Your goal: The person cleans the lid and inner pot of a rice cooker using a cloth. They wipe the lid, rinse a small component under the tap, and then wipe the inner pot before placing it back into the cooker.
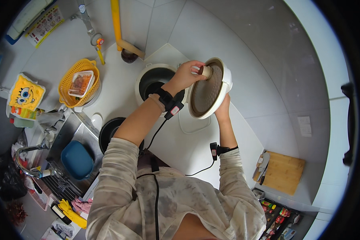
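A white rice cooker (140, 81) stands on the counter with its lid (208, 87) raised, the grey-brown inner side facing left. My left hand (189, 75) reaches over the cooker and grips a small beige cylindrical part (207, 72) at the middle of the lid's inner side. Whether this part is fixed to the lid cannot be told. My right hand (223, 106) is against the lid's outer side from behind, its fingers mostly hidden. The cooker's dark interior is partly covered by my left forearm. A black pot (106, 135) stands below that forearm, beside the sink.
At left are a yellow basket (64, 87) holding a food tray (81, 84), and a sink (90, 138) with a blue basin (77, 160) and a faucet (27, 148). A cutting board (283, 174) and knives (263, 171) are at right. Wrist cables hang near both arms.
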Demonstrator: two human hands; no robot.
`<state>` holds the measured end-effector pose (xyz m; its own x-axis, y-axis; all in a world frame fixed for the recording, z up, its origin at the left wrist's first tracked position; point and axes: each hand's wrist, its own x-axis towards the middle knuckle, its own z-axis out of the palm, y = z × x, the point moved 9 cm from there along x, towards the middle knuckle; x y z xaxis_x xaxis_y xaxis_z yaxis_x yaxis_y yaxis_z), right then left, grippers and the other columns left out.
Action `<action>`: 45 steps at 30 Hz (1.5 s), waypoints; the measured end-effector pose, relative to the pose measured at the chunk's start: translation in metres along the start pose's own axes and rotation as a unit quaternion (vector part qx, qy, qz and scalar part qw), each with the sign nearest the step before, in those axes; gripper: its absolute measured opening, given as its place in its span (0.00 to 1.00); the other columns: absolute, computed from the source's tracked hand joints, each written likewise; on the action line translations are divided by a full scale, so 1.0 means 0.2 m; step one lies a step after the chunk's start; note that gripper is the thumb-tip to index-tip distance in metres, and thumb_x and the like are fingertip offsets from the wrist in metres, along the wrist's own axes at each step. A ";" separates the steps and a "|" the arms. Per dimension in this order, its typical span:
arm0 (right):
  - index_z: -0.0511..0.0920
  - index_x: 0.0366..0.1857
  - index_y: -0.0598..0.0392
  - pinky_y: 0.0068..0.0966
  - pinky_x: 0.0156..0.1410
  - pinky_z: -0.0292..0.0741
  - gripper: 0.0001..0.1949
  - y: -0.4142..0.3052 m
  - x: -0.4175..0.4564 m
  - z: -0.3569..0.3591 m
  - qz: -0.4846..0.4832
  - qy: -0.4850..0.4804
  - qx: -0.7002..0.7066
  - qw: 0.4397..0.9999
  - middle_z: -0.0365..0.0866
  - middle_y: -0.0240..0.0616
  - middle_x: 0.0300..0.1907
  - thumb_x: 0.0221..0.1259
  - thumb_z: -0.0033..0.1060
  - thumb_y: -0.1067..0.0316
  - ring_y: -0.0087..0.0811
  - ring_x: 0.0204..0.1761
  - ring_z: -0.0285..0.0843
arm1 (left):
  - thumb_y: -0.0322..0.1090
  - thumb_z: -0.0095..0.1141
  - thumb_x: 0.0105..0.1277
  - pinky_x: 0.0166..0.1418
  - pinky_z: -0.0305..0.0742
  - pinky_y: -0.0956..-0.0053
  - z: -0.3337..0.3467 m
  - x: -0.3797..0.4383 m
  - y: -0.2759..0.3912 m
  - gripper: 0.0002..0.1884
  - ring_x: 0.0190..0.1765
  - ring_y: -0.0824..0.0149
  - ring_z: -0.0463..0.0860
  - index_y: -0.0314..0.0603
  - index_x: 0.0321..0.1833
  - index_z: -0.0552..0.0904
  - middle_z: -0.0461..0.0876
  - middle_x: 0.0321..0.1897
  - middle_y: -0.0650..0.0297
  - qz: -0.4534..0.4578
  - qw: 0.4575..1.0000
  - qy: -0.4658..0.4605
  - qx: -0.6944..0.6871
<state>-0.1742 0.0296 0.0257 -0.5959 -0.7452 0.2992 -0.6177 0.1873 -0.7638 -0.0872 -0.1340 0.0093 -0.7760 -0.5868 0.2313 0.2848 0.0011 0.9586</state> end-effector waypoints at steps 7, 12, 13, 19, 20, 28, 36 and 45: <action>0.76 0.58 0.57 0.32 0.61 0.74 0.23 -0.02 0.02 0.01 -0.028 -0.007 0.030 0.999 0.83 0.44 0.53 0.57 0.67 0.69 0.38 0.55 0.81 | 0.30 0.72 0.56 0.54 0.80 0.74 0.02 0.02 0.00 0.25 0.48 0.70 0.83 0.35 0.58 0.81 0.86 0.43 0.61 -0.015 0.998 -0.034 0.052; 0.77 0.56 0.58 0.31 0.61 0.74 0.21 0.00 0.02 0.02 -0.020 -0.003 0.058 0.998 0.83 0.42 0.52 0.57 0.66 0.71 0.36 0.55 0.81 | 0.40 0.69 0.61 0.46 0.82 0.77 0.02 0.05 -0.03 0.21 0.40 0.67 0.86 0.27 0.48 0.84 0.86 0.37 0.58 -0.102 0.993 -0.049 0.018; 0.77 0.56 0.58 0.31 0.61 0.74 0.21 0.00 0.02 0.02 -0.018 -0.001 0.060 0.998 0.83 0.42 0.52 0.57 0.66 0.71 0.36 0.54 0.81 | 0.42 0.69 0.62 0.44 0.82 0.77 0.02 0.05 -0.04 0.21 0.38 0.67 0.87 0.25 0.44 0.84 0.86 0.35 0.57 -0.142 0.988 -0.054 0.023; 0.77 0.55 0.58 0.31 0.61 0.74 0.20 0.03 0.02 0.01 -0.004 0.005 0.074 0.997 0.83 0.42 0.52 0.57 0.66 0.71 0.36 0.54 0.81 | 0.48 0.69 0.61 0.40 0.82 0.80 0.03 0.05 -0.05 0.25 0.27 0.64 0.86 0.24 0.31 0.82 0.83 0.28 0.53 -0.229 0.972 -0.055 -0.014; 0.77 0.55 0.58 0.31 0.61 0.74 0.20 0.02 0.02 0.01 -0.005 0.004 0.069 0.998 0.83 0.42 0.52 0.57 0.65 0.71 0.36 0.55 0.81 | 0.47 0.68 0.61 0.39 0.81 0.79 0.03 0.05 -0.06 0.23 0.28 0.64 0.87 0.25 0.31 0.83 0.84 0.28 0.54 -0.227 0.972 -0.056 -0.016; 0.78 0.55 0.57 0.31 0.61 0.74 0.20 0.02 0.02 0.00 -0.016 0.015 0.073 0.997 0.84 0.41 0.52 0.56 0.67 0.71 0.35 0.54 0.81 | 0.28 0.68 0.58 0.54 0.81 0.74 0.07 0.07 0.00 0.15 0.44 0.68 0.85 0.27 0.45 0.82 0.87 0.40 0.56 -0.063 0.992 -0.094 -0.048; 0.79 0.53 0.57 0.31 0.60 0.74 0.20 -0.01 0.01 -0.01 -0.015 0.011 0.054 0.998 0.85 0.41 0.50 0.54 0.68 0.72 0.35 0.53 0.82 | 0.19 0.65 0.57 0.66 0.75 0.71 0.09 0.02 0.10 0.22 0.55 0.63 0.83 0.40 0.56 0.79 0.83 0.52 0.57 0.090 0.991 -0.077 0.069; 0.79 0.52 0.58 0.29 0.59 0.75 0.18 0.00 0.03 0.00 -0.019 0.002 0.071 0.997 0.85 0.40 0.49 0.55 0.67 0.73 0.32 0.53 0.82 | 0.26 0.67 0.60 0.63 0.78 0.70 0.08 0.01 0.02 0.24 0.60 0.65 0.78 0.39 0.61 0.77 0.78 0.58 0.59 0.008 0.999 -0.051 -0.014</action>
<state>-0.1774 0.0254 0.0277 -0.5754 -0.7476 0.3318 -0.5609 0.0654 -0.8253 -0.0963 -0.1225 0.0170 -0.8242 -0.5006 0.2646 0.3133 -0.0138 0.9496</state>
